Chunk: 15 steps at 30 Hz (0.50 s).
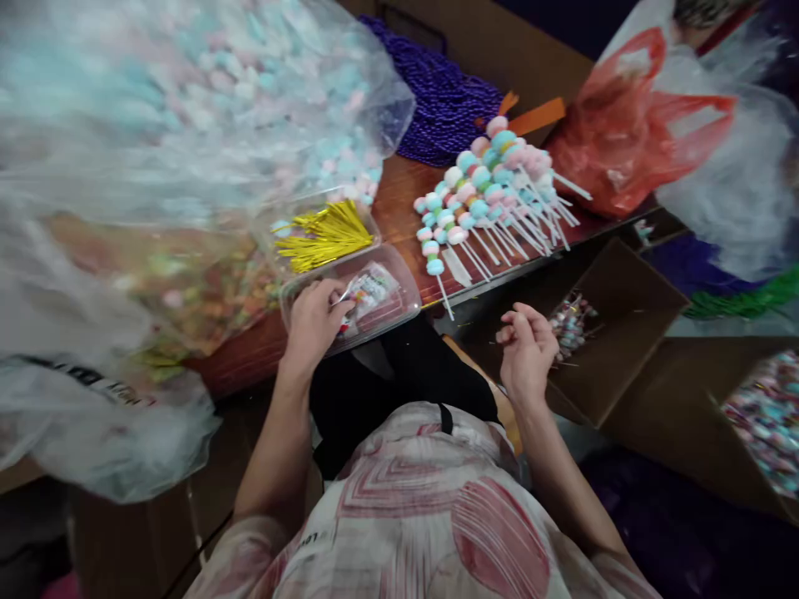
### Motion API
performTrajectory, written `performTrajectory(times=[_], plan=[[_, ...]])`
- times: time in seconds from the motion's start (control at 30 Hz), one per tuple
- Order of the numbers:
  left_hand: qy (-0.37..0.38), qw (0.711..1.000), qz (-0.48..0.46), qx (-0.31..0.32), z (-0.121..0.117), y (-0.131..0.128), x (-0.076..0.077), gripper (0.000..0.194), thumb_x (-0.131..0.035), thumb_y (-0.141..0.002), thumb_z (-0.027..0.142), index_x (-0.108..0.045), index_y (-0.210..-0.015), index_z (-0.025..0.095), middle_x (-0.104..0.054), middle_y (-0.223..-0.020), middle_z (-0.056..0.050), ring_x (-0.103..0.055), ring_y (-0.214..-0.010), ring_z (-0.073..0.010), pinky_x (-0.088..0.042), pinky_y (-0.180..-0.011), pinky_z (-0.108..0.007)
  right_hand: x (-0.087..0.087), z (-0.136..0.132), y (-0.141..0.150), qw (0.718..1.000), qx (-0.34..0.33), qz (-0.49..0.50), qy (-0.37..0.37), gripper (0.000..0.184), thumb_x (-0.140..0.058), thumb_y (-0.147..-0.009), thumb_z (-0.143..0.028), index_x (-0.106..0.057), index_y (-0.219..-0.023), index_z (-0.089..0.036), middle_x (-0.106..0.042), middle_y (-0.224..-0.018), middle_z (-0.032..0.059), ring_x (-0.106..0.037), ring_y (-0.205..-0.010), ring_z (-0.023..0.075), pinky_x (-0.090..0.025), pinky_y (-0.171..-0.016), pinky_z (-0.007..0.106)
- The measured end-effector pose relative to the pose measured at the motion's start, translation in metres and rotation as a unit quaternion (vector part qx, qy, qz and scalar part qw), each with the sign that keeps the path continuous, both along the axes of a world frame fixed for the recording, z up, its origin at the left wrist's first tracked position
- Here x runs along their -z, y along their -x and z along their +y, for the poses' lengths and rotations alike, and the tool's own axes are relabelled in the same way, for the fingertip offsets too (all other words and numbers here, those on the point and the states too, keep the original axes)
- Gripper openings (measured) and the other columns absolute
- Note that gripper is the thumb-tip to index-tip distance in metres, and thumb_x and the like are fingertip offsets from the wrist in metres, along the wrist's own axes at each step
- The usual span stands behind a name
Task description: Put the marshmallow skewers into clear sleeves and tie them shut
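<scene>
My left hand (317, 318) reaches into a clear plastic tray (413, 301), its thumb and fingers closed on the edge of a small printed clear plastic bag (374, 287). My right hand (529, 348) hangs in front of the table edge, fingers loosely curled and slightly apart, with nothing visible in them. Beside it, a cardboard box (630, 333) holds wrapped candy skewers (571, 324). On the table lie rows of pastel marshmallow skewers (480, 187) with white sticks pointing toward me. Yellow metallic twist ties (330, 235) fill the tray's neighbouring compartment or container.
A large clear bag of pastel marshmallows (237, 91) and a bag of orange and green candies (205, 291) take up the left. Behind are purple bead strings (437, 100); a red plastic bag (624, 141) sits at right. Another box of wrapped sweets (771, 416) stands at far right.
</scene>
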State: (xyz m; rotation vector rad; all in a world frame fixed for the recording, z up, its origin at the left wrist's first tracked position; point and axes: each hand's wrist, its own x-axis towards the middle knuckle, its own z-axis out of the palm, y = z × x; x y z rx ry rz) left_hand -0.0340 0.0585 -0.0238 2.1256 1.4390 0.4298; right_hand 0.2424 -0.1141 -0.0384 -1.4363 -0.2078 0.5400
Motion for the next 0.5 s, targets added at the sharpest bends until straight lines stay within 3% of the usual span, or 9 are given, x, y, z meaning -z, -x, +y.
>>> performTrajectory(times=[0.07,0.2,0.33,0.4,0.43,0.5], plan=[[-0.018,0.999,-0.025,-0.035,0.002,-0.006,-0.001,0.010,-0.065,-0.086,0.028,-0.073,-0.087,0.021,-0.069,-0.089,-0.005,-0.062,-0.080,-0.0213,-0.048,-0.081,-0.034,-0.006,0.012,0.026,0.996,-0.080,-0.043,0.004,0.025,-0.075,-0.083,-0.038,-0.068,-0.099,-0.020,-0.066,-0.076,-0.0030,-0.049,-0.055,0.0073,-0.040,-0.053,0.023],[-0.043,0.995,-0.062,-0.059,0.001,-0.011,-0.007,0.022,-0.060,-0.093,0.033,-0.076,-0.084,0.022,-0.074,-0.088,-0.007,-0.065,-0.082,-0.0220,-0.048,-0.082,-0.034,-0.021,0.034,0.067,0.963,-0.240,-0.119,0.022,0.018,-0.067,-0.092,-0.037,-0.069,-0.100,-0.020,-0.066,-0.073,-0.0023,-0.055,-0.059,0.0107,-0.045,-0.058,0.025],[-0.054,0.978,-0.184,-0.080,-0.004,-0.010,-0.014,0.021,-0.060,-0.092,0.032,-0.078,-0.089,0.022,-0.076,-0.104,-0.009,-0.068,-0.102,-0.0239,-0.049,-0.097,-0.037,-0.027,0.053,0.089,0.921,-0.349,-0.169,0.018,0.016,-0.064,-0.093,-0.035,-0.069,-0.101,-0.021,-0.070,-0.080,-0.0001,-0.064,-0.070,0.0143,-0.052,-0.069,0.029],[-0.006,0.945,-0.306,-0.117,-0.008,-0.014,-0.017,0.020,-0.065,-0.090,0.036,-0.077,-0.083,0.021,-0.076,-0.099,-0.007,-0.069,-0.102,-0.0235,-0.051,-0.096,-0.037,-0.029,0.062,0.099,0.912,-0.372,-0.173,0.014,0.016,-0.065,-0.092,-0.035,-0.069,-0.100,-0.022,-0.071,-0.083,0.0007,-0.066,-0.075,0.0154,-0.054,-0.073,0.030],[0.045,0.914,-0.378,-0.141,-0.010,-0.017,-0.019,0.021,-0.067,-0.088,0.038,-0.076,-0.080,0.021,-0.076,-0.093,-0.006,-0.070,-0.097,-0.0226,-0.053,-0.092,-0.036,-0.030,0.066,0.104,0.911,-0.375,-0.169,0.012,0.017,-0.067,-0.091,-0.036,-0.068,-0.100,-0.022,-0.071,-0.085,0.0009,-0.066,-0.076,0.0156,-0.054,-0.074,0.031],[0.177,0.815,-0.517,-0.192,-0.016,-0.026,-0.024,0.020,-0.073,-0.084,0.039,-0.075,-0.078,0.020,-0.075,-0.085,-0.004,-0.071,-0.087,-0.0208,-0.056,-0.081,-0.033,-0.033,0.074,0.114,0.918,-0.369,-0.147,0.003,0.021,-0.071,-0.088,-0.037,-0.068,-0.102,-0.022,-0.071,-0.086,0.0006,-0.064,-0.074,0.0151,-0.054,-0.071,0.030]])
